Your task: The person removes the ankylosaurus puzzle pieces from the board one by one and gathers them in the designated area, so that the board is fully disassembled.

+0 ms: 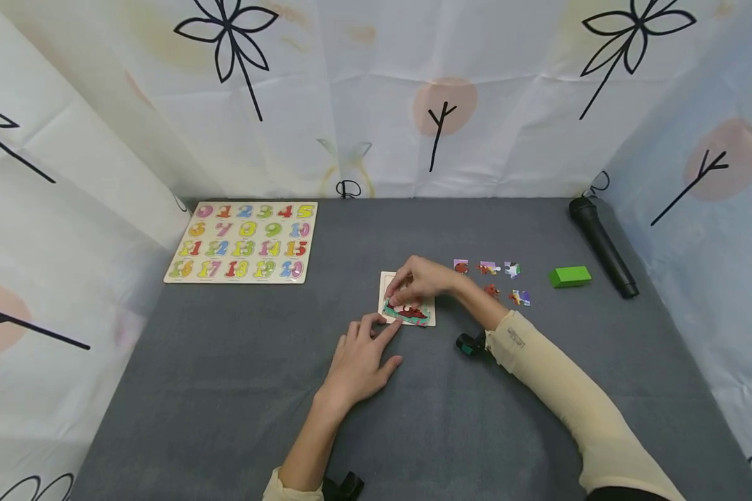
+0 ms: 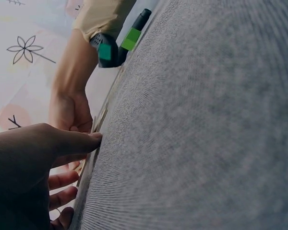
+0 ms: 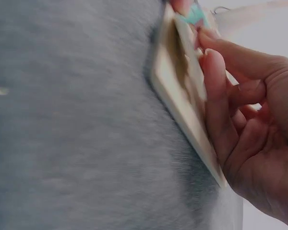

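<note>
A small wooden jigsaw board (image 1: 430, 321) with a pale frame lies on the grey table; teal and dark red pieces fill its lower part. Over its upper left my right hand (image 1: 421, 277) bends down, thumb and fingertips pinching a puzzle piece (image 3: 198, 19) low over the board. The fingers cover most of that piece. At the board's lower left edge, my left hand (image 1: 360, 358) rests with fingers stretched out, index fingertip on the frame. In the right wrist view the board's frame (image 3: 182, 105) shows edge-on beside the right fingers.
Several loose jigsaw pieces (image 1: 489, 268) lie right of the board, partly behind the right forearm. Farther right are a green block (image 1: 570, 277) and a black microphone-like cylinder (image 1: 604, 247). A number puzzle board (image 1: 241, 243) lies at the back left. White printed cloth (image 1: 376, 90) encloses the table.
</note>
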`<state>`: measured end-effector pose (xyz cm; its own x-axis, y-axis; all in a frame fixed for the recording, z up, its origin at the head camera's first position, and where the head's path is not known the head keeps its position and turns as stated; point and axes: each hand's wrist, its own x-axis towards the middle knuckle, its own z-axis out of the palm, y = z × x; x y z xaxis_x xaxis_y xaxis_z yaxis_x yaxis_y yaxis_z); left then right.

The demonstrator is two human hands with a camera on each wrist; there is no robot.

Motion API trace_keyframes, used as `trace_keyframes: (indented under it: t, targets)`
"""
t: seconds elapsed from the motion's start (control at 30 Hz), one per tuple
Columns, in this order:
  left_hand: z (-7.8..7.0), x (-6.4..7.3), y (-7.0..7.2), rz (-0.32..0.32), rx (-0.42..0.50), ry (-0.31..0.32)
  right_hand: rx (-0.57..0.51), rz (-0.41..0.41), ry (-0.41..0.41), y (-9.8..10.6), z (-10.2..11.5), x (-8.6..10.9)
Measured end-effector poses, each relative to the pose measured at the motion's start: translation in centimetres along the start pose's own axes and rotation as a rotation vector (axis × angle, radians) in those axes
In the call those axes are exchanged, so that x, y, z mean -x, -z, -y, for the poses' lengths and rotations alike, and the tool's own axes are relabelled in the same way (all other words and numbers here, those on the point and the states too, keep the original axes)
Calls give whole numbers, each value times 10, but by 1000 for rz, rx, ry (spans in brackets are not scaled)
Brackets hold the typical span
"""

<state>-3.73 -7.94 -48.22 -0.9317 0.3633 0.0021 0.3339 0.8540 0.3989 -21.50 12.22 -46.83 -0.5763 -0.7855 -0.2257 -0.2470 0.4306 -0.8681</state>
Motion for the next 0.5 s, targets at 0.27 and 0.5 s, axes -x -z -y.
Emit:
trace_keyframes:
  t: [0.27,0.5]
  targets:
    - [1,0,-2,-3,-3,1,-14,90,-23,6,0,-8]
    - [1,0,-2,-13,-14,3,26,123,7,8,-2,-10]
